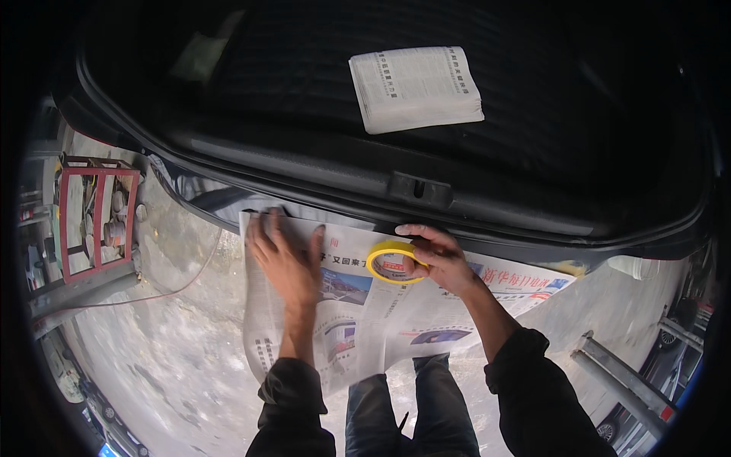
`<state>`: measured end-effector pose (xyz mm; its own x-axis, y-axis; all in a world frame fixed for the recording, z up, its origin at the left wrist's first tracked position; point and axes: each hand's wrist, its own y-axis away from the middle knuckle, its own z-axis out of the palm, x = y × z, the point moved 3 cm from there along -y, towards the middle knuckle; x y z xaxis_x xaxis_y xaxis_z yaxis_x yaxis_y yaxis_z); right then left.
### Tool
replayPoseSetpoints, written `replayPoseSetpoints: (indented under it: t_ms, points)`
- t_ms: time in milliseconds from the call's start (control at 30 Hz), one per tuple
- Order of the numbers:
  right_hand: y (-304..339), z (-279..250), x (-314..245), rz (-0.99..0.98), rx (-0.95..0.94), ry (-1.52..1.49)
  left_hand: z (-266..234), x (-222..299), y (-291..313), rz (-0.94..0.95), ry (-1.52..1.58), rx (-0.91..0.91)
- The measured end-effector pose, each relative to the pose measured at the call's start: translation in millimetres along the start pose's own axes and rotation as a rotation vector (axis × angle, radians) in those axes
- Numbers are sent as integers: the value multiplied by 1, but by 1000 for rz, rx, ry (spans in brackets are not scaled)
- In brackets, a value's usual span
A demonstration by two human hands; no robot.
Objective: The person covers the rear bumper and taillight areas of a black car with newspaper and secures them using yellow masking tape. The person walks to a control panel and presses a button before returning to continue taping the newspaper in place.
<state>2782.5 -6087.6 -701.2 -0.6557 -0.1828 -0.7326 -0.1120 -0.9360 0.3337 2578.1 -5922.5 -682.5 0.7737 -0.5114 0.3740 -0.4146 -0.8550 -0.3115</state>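
Note:
A sheet of newspaper (381, 320) hangs from the rear edge of a car's open trunk, in front of my legs. My left hand (285, 251) lies on its upper left part, fingers stretched out and apart near the top edge. In my right hand (442, 259) is a roll of yellow tape (372, 261), gripped at its right side, with a finger through the ring. That hand is at the sheet's upper middle, by the trunk edge. Whether a strip of tape is stuck down there, I cannot tell.
A folded stack of newspaper (419, 87) lies inside the dark trunk (289, 99), past the trunk sill's latch (419, 188). A red metal rack (97, 217) stands at the left, with a hose (152, 297) along the concrete floor. Metal posts (620, 373) are at the right.

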Motion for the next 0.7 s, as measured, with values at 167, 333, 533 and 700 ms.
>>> replayPoseSetpoints:
  t_ms: [167, 333, 533, 700]
  points:
    - [-6, -1, 5, -72, -36, -66, -13, 70, 15, -320, 776, -332]
    - [-3, -6, 12, -22, 4, -51, 0, 84, 21, -385, 870, -330]
    - [1, 7, 9, 10, 71, 24, 17, 67, 27, -668, 1202, -445]
    - [-2, 13, 12, -28, 144, 37, 18, 65, 28, -667, 1118, -430]
